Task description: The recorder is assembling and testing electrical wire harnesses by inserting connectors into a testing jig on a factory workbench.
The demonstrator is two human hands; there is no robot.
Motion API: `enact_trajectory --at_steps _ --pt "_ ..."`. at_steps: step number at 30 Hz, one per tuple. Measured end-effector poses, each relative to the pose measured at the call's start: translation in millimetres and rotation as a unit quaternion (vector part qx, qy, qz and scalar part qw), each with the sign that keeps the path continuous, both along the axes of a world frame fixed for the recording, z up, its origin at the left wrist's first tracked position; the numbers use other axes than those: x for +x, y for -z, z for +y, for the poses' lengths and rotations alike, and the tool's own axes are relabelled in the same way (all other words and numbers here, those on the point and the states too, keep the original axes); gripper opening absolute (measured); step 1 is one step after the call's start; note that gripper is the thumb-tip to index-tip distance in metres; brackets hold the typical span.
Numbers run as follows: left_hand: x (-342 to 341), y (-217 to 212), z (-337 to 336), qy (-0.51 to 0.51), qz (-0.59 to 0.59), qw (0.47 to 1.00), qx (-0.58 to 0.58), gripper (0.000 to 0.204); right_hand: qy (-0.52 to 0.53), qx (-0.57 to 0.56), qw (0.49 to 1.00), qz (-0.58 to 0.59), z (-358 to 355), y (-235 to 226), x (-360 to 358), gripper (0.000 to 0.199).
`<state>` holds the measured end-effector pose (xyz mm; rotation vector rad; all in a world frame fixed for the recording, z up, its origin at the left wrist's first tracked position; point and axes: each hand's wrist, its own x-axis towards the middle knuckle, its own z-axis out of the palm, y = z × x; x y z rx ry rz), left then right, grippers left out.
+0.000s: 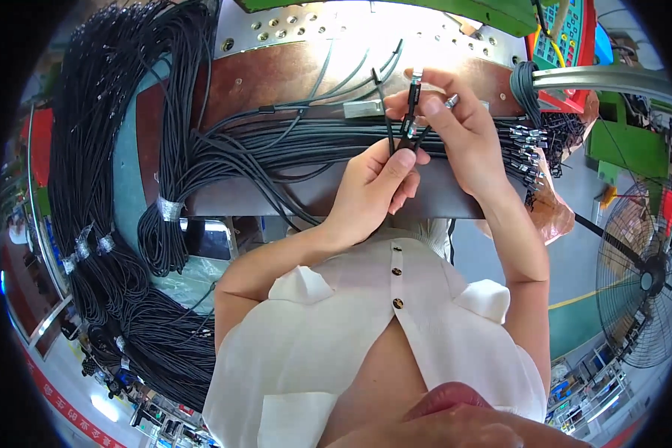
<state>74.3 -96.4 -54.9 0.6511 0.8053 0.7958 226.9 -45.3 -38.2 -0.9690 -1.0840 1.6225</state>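
Note:
Above the near edge of the bench, my left hand (pixel 383 178) is closed, thumb over fingers, round black cables with small metal-tipped ends. One black cable connector (pixel 414 97) stands up from this grip, its pale tip pointing away from me. My right hand (pixel 461 123) pinches at the connectors just beyond, and a silvery cable end (pixel 451 101) shows by its thumb. Which cable each finger presses on is partly hidden. Beneath both hands a thick bundle of black cables (pixel 306 142) runs across the bench, its metal plug ends (pixel 529 142) fanned out at the right.
Large hanks of black cable (pixel 89 149) hang at the left, some bound with clear tape (pixel 169 209). Beyond the brown bench top (pixel 269 75) lies a perforated metal plate (pixel 299 26) under a green machine part (pixel 455 11). A black fan (pixel 646 280) stands at the right.

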Motion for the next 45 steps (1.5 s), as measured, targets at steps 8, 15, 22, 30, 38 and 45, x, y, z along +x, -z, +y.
enact_trajectory --at_steps 8,15,22,30,38,45 --pt "3 -4 -3 -0.077 0.124 0.986 0.081 0.03 -0.019 -0.156 0.987 0.02 -20 9 -8 0.036" --pt "-10 2 -1 -0.116 0.062 0.991 0.035 0.027 -0.002 0.224 0.903 -0.366 -14 -1 7 0.028" --pt "-10 -8 0 -0.034 -0.016 0.999 -0.036 0.037 0.038 0.602 0.61 -0.513 10 13 14 0.028" --pt "-26 -3 5 -0.037 -0.078 0.986 -0.144 0.033 0.036 0.651 0.553 -0.519 4 13 3 0.024" --pt "-37 3 7 -0.037 0.337 0.924 0.175 0.029 0.036 0.619 0.578 -0.53 -2 16 -8 0.024" --pt "-34 -6 -8 0.008 0.049 0.995 -0.082 0.034 0.041 0.475 0.716 -0.51 17 18 0 0.013"
